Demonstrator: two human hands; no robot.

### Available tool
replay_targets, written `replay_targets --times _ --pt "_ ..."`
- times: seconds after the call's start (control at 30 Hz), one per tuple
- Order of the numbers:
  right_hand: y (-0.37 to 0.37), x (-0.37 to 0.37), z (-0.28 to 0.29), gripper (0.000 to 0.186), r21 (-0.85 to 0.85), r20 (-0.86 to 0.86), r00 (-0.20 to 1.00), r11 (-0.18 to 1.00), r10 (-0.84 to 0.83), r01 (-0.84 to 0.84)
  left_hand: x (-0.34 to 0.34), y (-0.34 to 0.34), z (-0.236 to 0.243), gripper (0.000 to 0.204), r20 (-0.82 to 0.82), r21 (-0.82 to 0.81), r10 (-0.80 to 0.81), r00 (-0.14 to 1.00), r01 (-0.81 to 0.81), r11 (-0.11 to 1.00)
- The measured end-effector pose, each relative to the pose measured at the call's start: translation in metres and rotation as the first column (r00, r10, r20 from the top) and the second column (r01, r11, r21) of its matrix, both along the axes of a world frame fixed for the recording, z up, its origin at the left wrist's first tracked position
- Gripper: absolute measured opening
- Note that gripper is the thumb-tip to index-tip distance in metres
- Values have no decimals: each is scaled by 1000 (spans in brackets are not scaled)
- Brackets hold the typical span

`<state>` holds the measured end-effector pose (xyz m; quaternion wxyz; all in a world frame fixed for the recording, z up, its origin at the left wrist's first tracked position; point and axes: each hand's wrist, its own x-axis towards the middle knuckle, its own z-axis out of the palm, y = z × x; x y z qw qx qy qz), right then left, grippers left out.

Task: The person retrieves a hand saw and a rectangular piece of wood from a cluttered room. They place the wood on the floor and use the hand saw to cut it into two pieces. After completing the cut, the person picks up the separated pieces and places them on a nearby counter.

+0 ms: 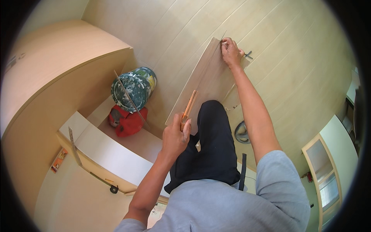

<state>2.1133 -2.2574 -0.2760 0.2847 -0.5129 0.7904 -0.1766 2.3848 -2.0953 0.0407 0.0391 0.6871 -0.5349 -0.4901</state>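
A long, pale wood-coloured board [205, 73] lies slanting away from me, partly under my knee. My left hand [176, 135] is closed around a slim orange-brown tool [188, 106], whose narrow tip points along the board; its exact kind is unclear. At the board's far end, my right hand [231, 52] has its fingers pinched together at the edge. A thin dark line runs over the board between the tool and those fingers, and a fine tip sticks out past them. What the right fingers hold is too small to make out.
Left of the board stands a paint-splattered green bucket [129, 92] with a thin strip across it. A red cloth or bag [129, 123] lies beside it, near a white panel [112, 143]. A tape measure [113, 189], a dark ring-shaped roll [242, 132] and a wooden cabinet [69, 69] surround me.
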Motion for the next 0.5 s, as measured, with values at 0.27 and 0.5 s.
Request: replay_targets --times 0.27,0.5 --pt "3 -1 9 21 49 58 998 999 3 -5 9 7 41 67 -115 -98 -226 967 215 972" --pt "5 2 7 20 -9 19 1000 1000 -3 3 -12 -8 19 69 19 -270 -284 959 278 922"
